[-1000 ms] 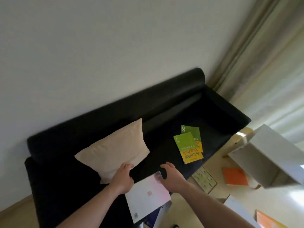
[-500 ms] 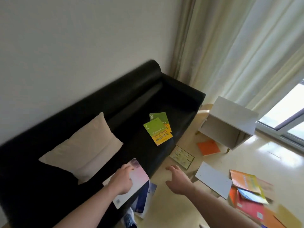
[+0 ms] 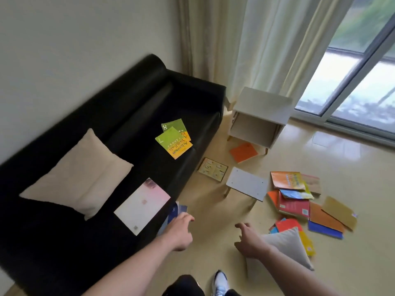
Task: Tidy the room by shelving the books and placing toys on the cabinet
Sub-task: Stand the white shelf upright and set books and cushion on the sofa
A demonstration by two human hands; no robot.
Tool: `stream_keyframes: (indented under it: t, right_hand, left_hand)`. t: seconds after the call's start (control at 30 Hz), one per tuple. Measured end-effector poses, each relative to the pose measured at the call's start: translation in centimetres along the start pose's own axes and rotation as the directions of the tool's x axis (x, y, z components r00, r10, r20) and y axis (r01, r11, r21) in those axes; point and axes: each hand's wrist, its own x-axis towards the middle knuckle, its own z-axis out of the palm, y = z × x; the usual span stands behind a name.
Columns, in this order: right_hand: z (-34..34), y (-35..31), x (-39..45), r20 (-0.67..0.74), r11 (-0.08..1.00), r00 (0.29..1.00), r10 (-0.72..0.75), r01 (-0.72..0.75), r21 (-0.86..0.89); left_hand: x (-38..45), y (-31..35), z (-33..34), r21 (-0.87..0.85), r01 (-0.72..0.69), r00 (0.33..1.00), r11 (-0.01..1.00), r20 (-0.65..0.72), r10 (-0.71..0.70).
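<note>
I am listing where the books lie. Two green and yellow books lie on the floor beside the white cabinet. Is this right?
Not quite. In the head view the two green and yellow books lie on the black sofa seat, not on the floor. The white cabinet stands beyond the sofa's end.

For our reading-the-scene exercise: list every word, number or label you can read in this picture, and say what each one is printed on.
"8": on the rear green book on the sofa.
"7": on the front green and yellow book, seen rotated.
Large title across that book's yellow part: blurred and turned, not readable.
"3": on the dark blue book beside the sofa's edge.
Small codes on the white and pink book and the red book: too small.
Orange book title: blurred.
</note>
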Motion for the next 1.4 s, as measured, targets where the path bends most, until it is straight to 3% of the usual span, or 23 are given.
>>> stream_keyframes:
  t: [0.13, 0.3, 0.43, 0.7, 0.83, 1.17, 1.4]
  right_hand:
    - [1.4, 3.0, -3.2, -0.05, 0.995, 0.996, 0.079, -0.076, 0.06]
    - [2.2, 4.9, -6.3, -0.074, 0.998, 0.995, 0.06, -0.059, 0.005]
    - [3.7, 7.4, -8.4, -0.037, 0.988, 0.988, 0.152, -0.153, -0.034]
    - [-0.3, 12.5, -9.4, -0.084, 0.986, 0.982, 0.168, -0.168, 0.018]
    - [-2.5, 18.4, -9.7, -0.046, 0.977, 0.976, 0.212, -0.213, -0.001]
    - [-10.4, 38.4, -5.5, 0.098, 0.979, 0.982, 0.162, -0.147, -0.144]
    - [-8.9, 44.5, 3.9, 0.154, 0.981, 0.97, 0.19, -0.182, -0.069]
  left_hand:
    - [0.0, 1.6, 2.3, 0.062, -0.041, 0.997, 0.997, 0.069, 0.037]
    - [0.8, 2.4, 4.3, 0.051, -0.041, 0.996, 0.998, 0.079, 0.037]
    - [-2.5, 1.6, 9.1, 0.038, 0.034, 0.985, 0.999, 0.168, -0.04]
    - [-3.1, 3.2, 12.1, 0.071, 0.184, 0.964, 0.98, 0.182, -0.194]
    - [-1.4, 7.9, 13.8, 0.037, 0.222, 0.959, 0.974, 0.171, -0.225]
    - [3.8, 27.7, 23.8, -0.128, 0.284, 0.947, 0.95, 0.192, -0.257]
    - [11.0, 29.8, 29.6, -0.14, 0.279, 0.948, 0.95, 0.196, -0.25]
